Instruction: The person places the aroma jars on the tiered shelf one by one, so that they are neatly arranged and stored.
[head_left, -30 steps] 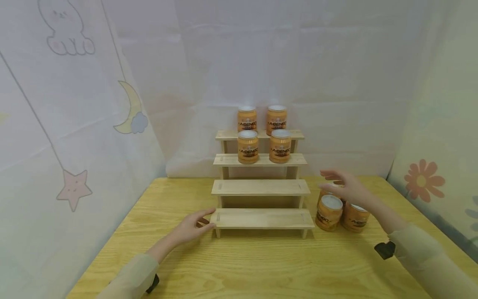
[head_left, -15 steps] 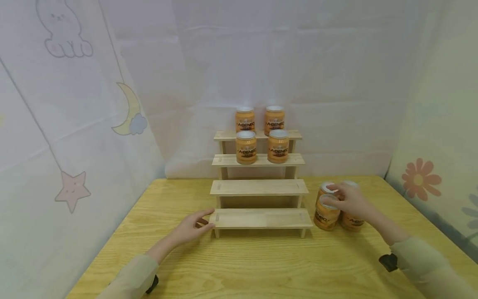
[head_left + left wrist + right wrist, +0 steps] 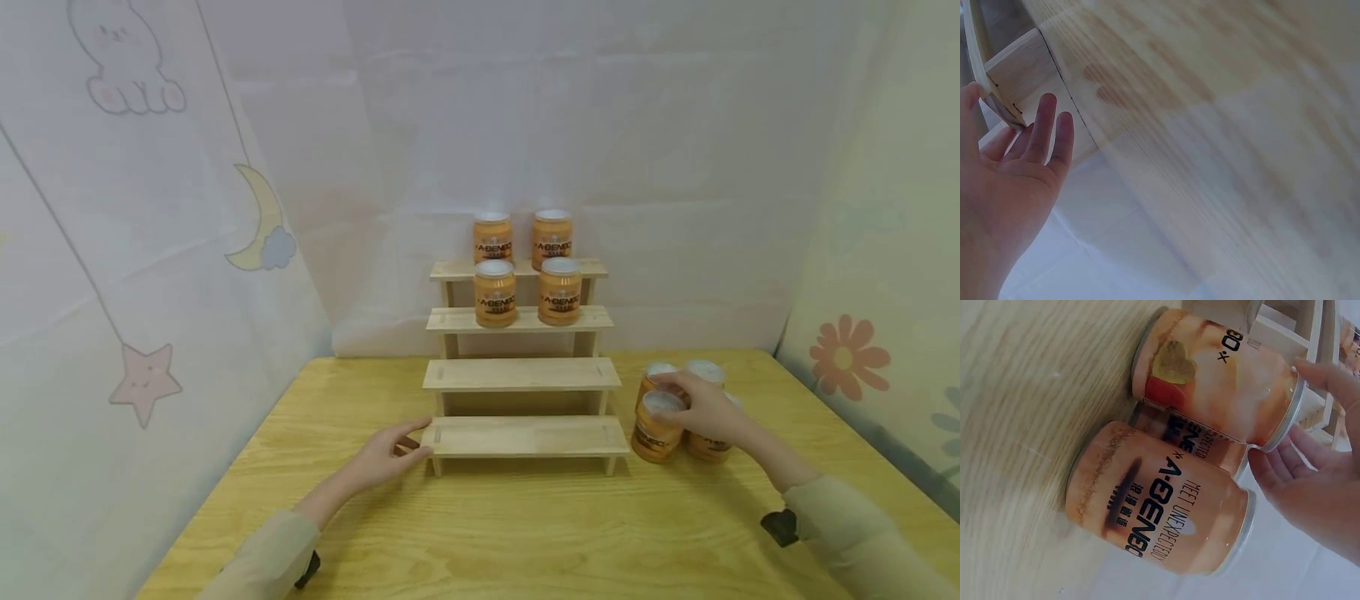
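On the table's right side my right hand (image 3: 708,410) grips the top rim of the front-left orange can (image 3: 655,438). In the right wrist view, thumb and fingertips lie on opposite sides of that can's (image 3: 1216,375) silver rim, and its base rests on the wood. Several like cans crowd around it, such as the right-hand can (image 3: 1154,500), partly hidden by the hand in the head view. My left hand (image 3: 382,460) holds the left end of the lowest step of a wooden tiered stand (image 3: 525,437), thumb and fingers on opposite edges.
Two orange cans stand on the stand's top step (image 3: 590,269), with two more on the step below (image 3: 597,317). The pale wood table (image 3: 465,533) meets a printed cloth wall (image 3: 172,283) at the left, with further cloth behind and at right.
My right hand has come down from above the can group, and its thumb and fingers are now at the front-left can's rim. The left hand stays at the stand.
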Demonstrator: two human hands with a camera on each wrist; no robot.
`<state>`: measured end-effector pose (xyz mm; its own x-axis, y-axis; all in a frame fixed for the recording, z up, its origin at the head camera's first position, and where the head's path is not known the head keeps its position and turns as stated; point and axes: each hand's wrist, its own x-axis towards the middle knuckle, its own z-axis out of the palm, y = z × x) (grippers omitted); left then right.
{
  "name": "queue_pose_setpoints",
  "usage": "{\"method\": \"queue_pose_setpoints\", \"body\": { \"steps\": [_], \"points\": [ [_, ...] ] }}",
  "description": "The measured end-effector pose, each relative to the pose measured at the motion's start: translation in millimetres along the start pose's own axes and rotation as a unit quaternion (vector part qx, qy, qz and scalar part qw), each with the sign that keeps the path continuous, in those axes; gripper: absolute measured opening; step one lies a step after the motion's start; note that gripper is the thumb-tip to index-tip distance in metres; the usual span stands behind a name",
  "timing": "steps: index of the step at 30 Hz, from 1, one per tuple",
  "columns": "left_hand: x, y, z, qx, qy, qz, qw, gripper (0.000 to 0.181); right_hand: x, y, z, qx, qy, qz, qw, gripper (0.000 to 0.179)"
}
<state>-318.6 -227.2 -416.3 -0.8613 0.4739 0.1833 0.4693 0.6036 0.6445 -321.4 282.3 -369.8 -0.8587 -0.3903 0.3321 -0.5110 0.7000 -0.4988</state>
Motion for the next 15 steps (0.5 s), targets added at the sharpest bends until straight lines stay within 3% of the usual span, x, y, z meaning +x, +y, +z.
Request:
{"method": "queue_pose_setpoints", "body": {
  "steps": [5,11,15],
  "points": [
    [1.9,-0.4,-1.2,0.009,0.000,0.008,0.9999,0.061,-4.2,1,2,0.037,-0.014,0.014,0.9991,0.064],
    [0.3,0.0,-1.5,0.004,-0.004,0.015,0.9999,0.058,-8.8,1,14,0.033,0.023,0.069,0.9968,0.072],
    [-0.3,1.1,-1.8,-0.001,-0.003,0.016,0.9999,0.057,-8.7,1,18,0.030,0.047,0.069,0.9961,0.068]
  ]
}}
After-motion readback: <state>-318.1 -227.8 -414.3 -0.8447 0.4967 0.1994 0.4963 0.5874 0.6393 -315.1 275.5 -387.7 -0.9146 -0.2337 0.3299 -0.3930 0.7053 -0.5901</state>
